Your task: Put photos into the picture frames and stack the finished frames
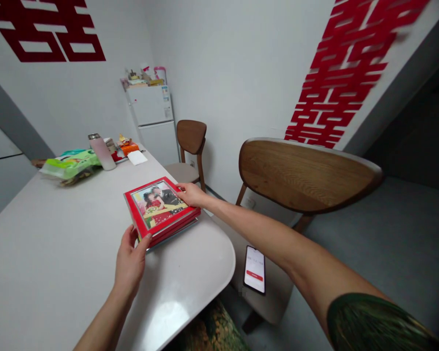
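A thick red photo album (161,226) lies near the rounded corner of the white table (69,243). Its cover carries a picture of two people in a silver border, and several red and grey layers show along its near side; I cannot tell whether these are separate books. My left hand (129,258) grips the near left corner, thumb on the cover's edge and fingers down the side. At the opposite, right side, my right hand (191,194) holds the edge with its thumb over the cover. The fingers beneath are partly hidden.
A pink bottle (101,152), a green plastic bag (76,165) and a white paper (137,157) sit at the table's far end. Beside the table stand a wooden chair (303,175) with a phone (254,269) on its seat, another chair (191,136), and a white fridge (149,107).
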Motion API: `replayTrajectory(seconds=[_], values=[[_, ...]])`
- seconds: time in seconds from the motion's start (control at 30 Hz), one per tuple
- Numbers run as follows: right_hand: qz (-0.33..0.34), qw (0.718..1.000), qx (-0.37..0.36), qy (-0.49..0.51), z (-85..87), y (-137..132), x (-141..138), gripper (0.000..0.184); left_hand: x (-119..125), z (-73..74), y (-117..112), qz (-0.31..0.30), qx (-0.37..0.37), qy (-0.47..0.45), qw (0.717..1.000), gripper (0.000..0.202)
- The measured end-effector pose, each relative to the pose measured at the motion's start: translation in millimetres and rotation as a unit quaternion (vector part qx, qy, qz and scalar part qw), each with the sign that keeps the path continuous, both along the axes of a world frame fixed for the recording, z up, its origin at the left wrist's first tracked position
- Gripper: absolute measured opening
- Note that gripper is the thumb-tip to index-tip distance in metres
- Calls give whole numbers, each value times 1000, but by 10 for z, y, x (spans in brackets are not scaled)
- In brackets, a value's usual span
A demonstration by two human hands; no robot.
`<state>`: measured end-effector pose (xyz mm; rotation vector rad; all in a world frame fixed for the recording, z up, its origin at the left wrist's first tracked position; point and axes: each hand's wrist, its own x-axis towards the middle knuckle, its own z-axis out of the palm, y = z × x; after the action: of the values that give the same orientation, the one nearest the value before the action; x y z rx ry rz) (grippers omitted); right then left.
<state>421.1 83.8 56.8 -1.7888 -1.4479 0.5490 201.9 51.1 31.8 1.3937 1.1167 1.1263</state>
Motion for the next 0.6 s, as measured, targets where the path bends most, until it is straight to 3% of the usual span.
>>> replayTrajectory(seconds=[0.1, 0.23, 0.37, 0.47, 0.6], values=[[14, 1000, -14, 5, -4, -67, 14, 33, -40, -17, -9, -32, -16, -3, 999, 51], [18, 999, -42, 10, -37, -275, -1, 28, -76, -50, -32, -20, -70, -25, 997, 49], [4, 998, -58, -2, -69, -377, -163, 26, -117, -67, -15, -80, -54, -46, 994, 42], [-8, 998, -66, -18, -75, -307, -401, 32, -251, -69, 69, -52, -52, -37, 997, 42], [-18, 997, -77, -25, -96, -101, -870, 42, -628, -75, 296, 18, -64, -27, 997, 39]])
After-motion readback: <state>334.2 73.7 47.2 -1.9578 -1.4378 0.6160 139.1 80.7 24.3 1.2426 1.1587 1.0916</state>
